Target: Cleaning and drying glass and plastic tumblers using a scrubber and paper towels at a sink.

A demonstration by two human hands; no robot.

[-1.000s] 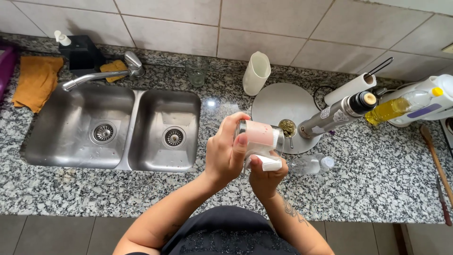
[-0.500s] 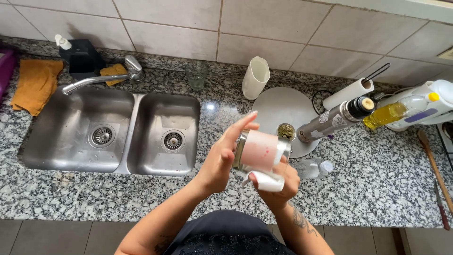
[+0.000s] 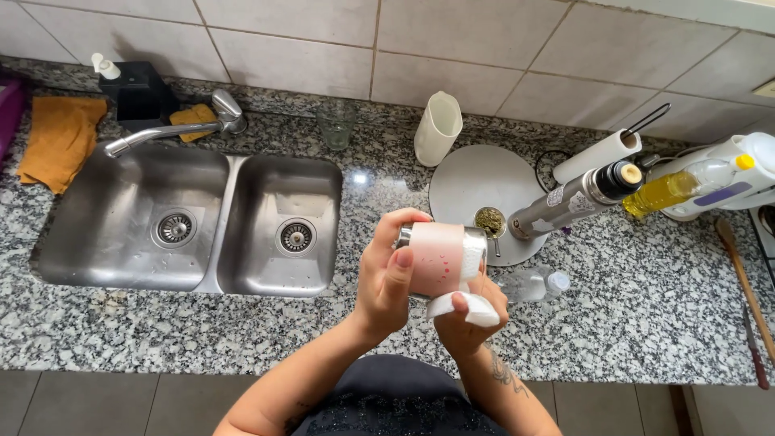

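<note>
Sideways, pink metal-rimmed cup (image 3: 440,258)

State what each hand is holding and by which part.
Left hand grips the pink-sleeved metal cup around its side wall, lying sideways. Right hand supports it from beneath, its fingers pinching a white wad.

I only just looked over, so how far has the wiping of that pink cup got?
Mid-wipe. The left hand grips the pink cup tipped on its side above the counter; the right hand presses a white cloth to its underside. How clean it is cannot be told. The cup is not yet set down.
</note>
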